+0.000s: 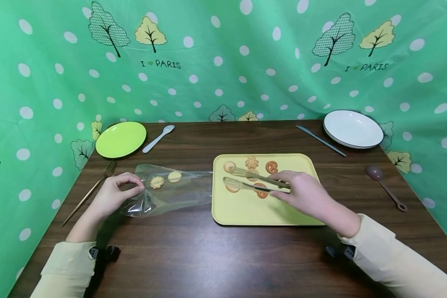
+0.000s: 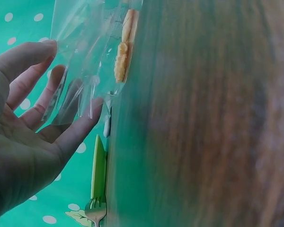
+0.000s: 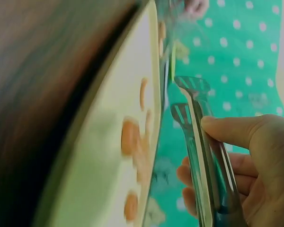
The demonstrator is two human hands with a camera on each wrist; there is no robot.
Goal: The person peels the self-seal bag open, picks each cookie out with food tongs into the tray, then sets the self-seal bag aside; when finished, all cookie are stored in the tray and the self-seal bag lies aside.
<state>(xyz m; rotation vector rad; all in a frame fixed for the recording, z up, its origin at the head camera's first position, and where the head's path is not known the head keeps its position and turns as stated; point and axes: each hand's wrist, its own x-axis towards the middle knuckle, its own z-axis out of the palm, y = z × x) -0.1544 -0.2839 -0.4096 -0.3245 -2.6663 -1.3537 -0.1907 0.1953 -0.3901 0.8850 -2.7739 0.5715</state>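
My left hand (image 1: pixel 115 194) holds the left edge of a clear plastic bag (image 1: pixel 193 192), which lies on the table with its right end at the tray. Inside the bag are a flower-shaped cookie (image 1: pixel 157 182) and a round cookie (image 1: pixel 174 176). In my right hand (image 1: pixel 305 192) I grip metal tongs (image 3: pixel 206 161), their slotted tips apart over the left part of a yellow tray (image 1: pixel 246 215). Nothing shows between the tips. On the tray lie round cookies (image 1: pixel 229 166), flower-shaped cookies (image 1: pixel 251 162) and pretzels (image 1: pixel 271 167), some partly hidden by the tongs.
At the back left are a green plate (image 1: pixel 121 139), a pale spoon (image 1: pixel 159 139) and a fork (image 1: pixel 91 192). To the right stand a white dish (image 1: pixel 353 128), a blue knife (image 1: pixel 320 140) and a brown spoon (image 1: pixel 385 187). A green patterned cloth (image 1: pixel 223 62) hangs behind the table.
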